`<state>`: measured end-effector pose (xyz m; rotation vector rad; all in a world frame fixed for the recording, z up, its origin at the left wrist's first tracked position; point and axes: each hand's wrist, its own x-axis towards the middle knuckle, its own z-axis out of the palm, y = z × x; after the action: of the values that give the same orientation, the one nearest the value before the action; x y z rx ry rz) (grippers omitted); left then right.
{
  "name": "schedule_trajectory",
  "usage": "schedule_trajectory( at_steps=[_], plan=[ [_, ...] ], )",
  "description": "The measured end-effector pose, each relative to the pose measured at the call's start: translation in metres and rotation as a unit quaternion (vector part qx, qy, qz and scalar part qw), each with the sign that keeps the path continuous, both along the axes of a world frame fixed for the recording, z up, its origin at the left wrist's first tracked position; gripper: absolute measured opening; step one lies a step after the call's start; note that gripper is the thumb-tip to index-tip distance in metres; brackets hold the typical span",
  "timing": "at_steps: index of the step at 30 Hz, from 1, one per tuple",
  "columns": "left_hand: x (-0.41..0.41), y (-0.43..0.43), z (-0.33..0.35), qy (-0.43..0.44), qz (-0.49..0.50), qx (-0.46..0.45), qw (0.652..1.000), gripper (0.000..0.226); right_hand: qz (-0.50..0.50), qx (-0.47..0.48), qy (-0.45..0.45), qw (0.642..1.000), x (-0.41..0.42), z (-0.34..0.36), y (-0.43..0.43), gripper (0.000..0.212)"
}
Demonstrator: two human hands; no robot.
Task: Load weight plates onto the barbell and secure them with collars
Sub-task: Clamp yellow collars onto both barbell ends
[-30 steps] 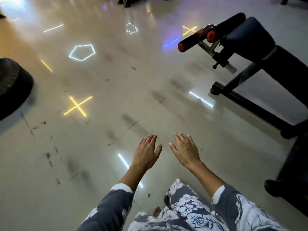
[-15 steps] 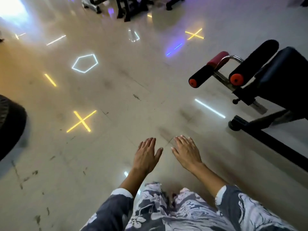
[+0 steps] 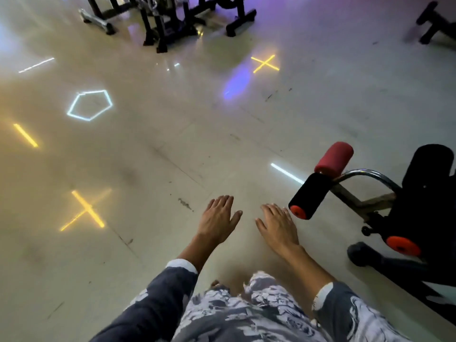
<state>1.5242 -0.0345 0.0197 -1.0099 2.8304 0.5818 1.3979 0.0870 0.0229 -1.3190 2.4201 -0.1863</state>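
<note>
Left hand (image 3: 218, 219) and right hand (image 3: 277, 227) empty, fingers spread, palms down, just left of the bench (image 3: 419, 208) cut off at frame edge, dark racks (image 3: 170, 21) beyond it blurred.

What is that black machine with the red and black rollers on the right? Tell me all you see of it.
The exercise bench stands on the floor at the right edge, partly cut off. It has a black padded body, a curved chrome tube, a red foam roller and a black foam roller with orange end caps. The right hand hovers near the black roller, seemingly not touching it.
</note>
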Motion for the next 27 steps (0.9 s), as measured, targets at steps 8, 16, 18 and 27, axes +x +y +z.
schedule_trajectory(
  at_steps=[8, 16, 18, 27],
  plan=[
    [-0.211, -0.191, -0.015, 0.004, -0.115, -0.023, 0.993, 0.057, -0.116, -0.027, 0.002, 0.993, -0.189, -0.025, -0.160, 0.044],
    [-0.456, -0.326, 0.011, 0.000, -0.233, -0.031, 0.972, 0.058, -0.193, -0.026, 0.004, 0.981, -0.407, 0.003, -0.280, 0.047],
    [-0.517, -0.348, 0.015, 0.009, -0.261, -0.029, 0.965, 0.057, -0.208, -0.013, 0.006, 0.978, -0.460, 0.005, -0.297, 0.048],
    [-0.853, -0.416, -0.005, 0.023, -0.411, -0.018, 0.911, 0.054, -0.359, -0.002, 0.009, 0.933, -0.745, -0.014, -0.359, 0.047]
  ],
)
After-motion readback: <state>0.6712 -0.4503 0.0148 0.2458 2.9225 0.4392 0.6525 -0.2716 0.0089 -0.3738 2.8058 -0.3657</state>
